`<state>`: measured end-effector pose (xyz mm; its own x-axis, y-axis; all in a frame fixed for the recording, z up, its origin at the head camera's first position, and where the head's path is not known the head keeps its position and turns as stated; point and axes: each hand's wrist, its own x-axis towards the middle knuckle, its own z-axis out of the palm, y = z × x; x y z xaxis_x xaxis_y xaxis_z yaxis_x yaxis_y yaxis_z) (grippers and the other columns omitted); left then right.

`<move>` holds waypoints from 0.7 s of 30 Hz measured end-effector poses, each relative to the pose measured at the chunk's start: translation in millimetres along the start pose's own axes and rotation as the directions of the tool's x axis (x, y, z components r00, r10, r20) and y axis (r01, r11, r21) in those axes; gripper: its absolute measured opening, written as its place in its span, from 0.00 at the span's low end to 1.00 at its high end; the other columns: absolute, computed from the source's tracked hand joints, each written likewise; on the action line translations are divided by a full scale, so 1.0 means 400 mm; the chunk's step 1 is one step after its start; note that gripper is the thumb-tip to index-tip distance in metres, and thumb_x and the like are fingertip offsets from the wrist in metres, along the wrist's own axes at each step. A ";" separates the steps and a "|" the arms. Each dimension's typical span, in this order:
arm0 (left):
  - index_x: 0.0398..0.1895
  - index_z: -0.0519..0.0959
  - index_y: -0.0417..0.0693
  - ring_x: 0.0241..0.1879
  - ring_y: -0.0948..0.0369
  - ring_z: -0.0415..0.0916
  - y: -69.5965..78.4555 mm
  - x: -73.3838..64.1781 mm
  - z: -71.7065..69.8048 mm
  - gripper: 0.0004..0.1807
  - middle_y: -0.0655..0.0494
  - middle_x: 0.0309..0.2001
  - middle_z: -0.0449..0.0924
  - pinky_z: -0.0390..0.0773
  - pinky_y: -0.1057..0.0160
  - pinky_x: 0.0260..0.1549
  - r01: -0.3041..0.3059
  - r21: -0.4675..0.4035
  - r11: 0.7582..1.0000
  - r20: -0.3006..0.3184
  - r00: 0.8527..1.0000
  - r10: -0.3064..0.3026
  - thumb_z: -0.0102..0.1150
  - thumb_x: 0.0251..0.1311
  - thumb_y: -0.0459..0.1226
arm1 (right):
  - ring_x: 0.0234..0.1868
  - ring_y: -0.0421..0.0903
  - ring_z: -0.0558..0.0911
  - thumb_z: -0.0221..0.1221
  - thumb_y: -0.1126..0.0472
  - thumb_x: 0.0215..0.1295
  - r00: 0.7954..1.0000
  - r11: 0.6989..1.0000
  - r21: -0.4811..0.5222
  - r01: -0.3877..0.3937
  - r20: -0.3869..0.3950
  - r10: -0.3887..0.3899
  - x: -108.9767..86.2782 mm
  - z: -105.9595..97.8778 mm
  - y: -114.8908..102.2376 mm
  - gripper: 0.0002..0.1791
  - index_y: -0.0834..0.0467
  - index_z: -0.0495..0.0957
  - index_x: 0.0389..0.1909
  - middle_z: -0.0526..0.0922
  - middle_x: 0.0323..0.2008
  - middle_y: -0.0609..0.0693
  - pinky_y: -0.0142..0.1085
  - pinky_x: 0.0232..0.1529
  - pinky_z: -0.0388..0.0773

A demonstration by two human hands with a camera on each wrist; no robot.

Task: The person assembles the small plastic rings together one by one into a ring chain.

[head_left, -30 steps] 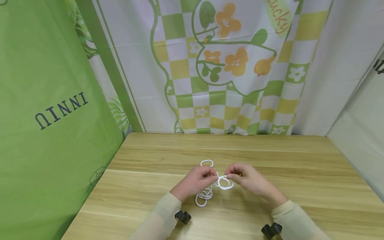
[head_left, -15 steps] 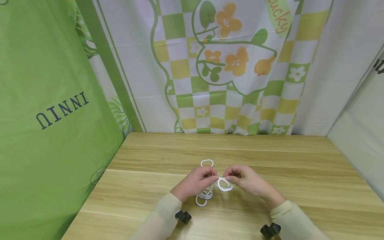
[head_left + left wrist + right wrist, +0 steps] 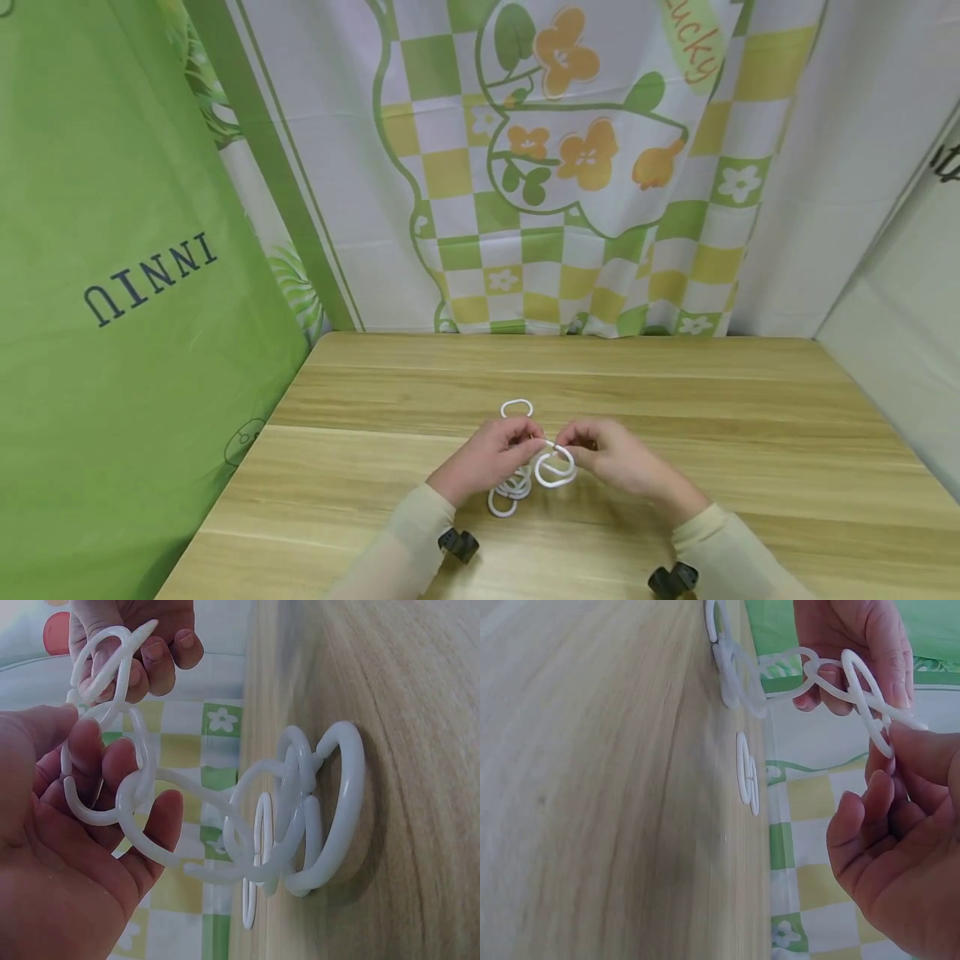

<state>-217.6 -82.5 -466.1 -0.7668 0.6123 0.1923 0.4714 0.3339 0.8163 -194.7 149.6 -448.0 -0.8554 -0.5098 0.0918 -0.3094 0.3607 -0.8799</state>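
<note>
The thumb and forefinger of the right hand (image 3: 613, 454) are clamped on an upper link (image 3: 555, 484), raised above the heap of white links (image 3: 348, 810) and to its right. Holding it by the edge seems to leave most of the loop uncovered.

The thumb and forefinger of the left hand (image 3: 487, 457) pinch a second link (image 3: 144, 736) over the heap, probably to steady the chain close to the right hand's work. The two held links overlap; whether they are fully joined I cannot tell. Both are off the surface, presumably so the fingers can get round them.

From the left fingers, more links run slackly down to the heap, whose rest on the table (image 3: 712, 400) likely takes most of the chain's weight. A separate-looking pair of links (image 3: 517, 402) lies just beyond the heap. Farther beyond it hangs a patterned curtain (image 3: 525, 250).
</note>
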 end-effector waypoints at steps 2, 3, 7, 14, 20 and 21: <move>0.39 0.80 0.52 0.28 0.68 0.72 0.001 0.000 -0.001 0.10 0.59 0.29 0.78 0.75 0.67 0.29 0.006 -0.009 1.000 -0.002 1.000 -0.006 0.55 0.70 0.47 | 0.40 0.48 0.78 0.59 0.65 0.68 0.999 0.999 0.014 -0.034 -0.030 0.034 -0.001 0.000 -0.002 0.04 0.60 0.81 0.40 0.81 0.37 0.51 0.34 0.40 0.76; 0.39 0.80 0.53 0.29 0.68 0.72 0.003 0.000 -0.002 0.09 0.61 0.29 0.78 0.75 0.67 0.30 0.012 -0.016 1.000 -0.003 1.000 -0.012 0.55 0.70 0.46 | 0.40 0.48 0.77 0.59 0.64 0.69 0.998 0.999 0.019 -0.047 -0.045 0.048 -0.002 0.000 -0.002 0.05 0.60 0.80 0.41 0.81 0.37 0.50 0.35 0.39 0.75; 0.37 0.80 0.54 0.29 0.67 0.72 0.008 -0.003 -0.008 0.07 0.64 0.28 0.76 0.75 0.67 0.30 0.044 -0.052 0.998 -0.014 0.999 -0.044 0.58 0.68 0.45 | 0.36 0.46 0.76 0.59 0.60 0.69 0.991 0.996 0.027 -0.085 -0.100 0.087 -0.003 -0.005 -0.004 0.07 0.60 0.80 0.42 0.81 0.36 0.52 0.34 0.34 0.74; 0.31 0.76 0.50 0.23 0.67 0.65 0.015 -0.010 -0.012 0.03 0.62 0.22 0.69 0.67 0.69 0.24 0.116 -0.163 0.980 0.013 0.993 -0.116 0.56 0.62 0.34 | 0.33 0.45 0.75 0.59 0.59 0.69 0.980 0.991 0.051 -0.123 -0.151 0.129 -0.004 -0.011 -0.001 0.10 0.62 0.79 0.44 0.80 0.35 0.52 0.33 0.31 0.75; 0.33 0.78 0.52 0.17 0.67 0.64 0.016 -0.010 -0.015 0.08 0.63 0.17 0.69 0.66 0.68 0.18 0.148 -0.080 0.986 0.019 0.989 -0.147 0.57 0.66 0.44 | 0.30 0.45 0.75 0.59 0.60 0.69 0.984 0.993 0.064 -0.095 -0.144 0.103 -0.006 -0.011 -0.003 0.11 0.65 0.78 0.45 0.80 0.34 0.52 0.34 0.30 0.76; 0.34 0.79 0.52 0.16 0.67 0.63 0.016 -0.009 -0.015 0.09 0.63 0.15 0.68 0.65 0.68 0.17 0.153 -0.060 0.986 0.019 0.988 -0.152 0.57 0.67 0.47 | 0.31 0.45 0.75 0.59 0.60 0.69 0.985 0.993 0.067 -0.093 -0.140 0.102 -0.007 -0.011 -0.003 0.12 0.65 0.78 0.45 0.80 0.35 0.53 0.34 0.30 0.76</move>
<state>-214.3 -87.0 -458.1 -0.8210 0.5682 0.0556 0.3216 0.3800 0.8673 -193.9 153.9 -445.2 -0.9322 -0.3558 0.0659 -0.1995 0.3533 -0.9140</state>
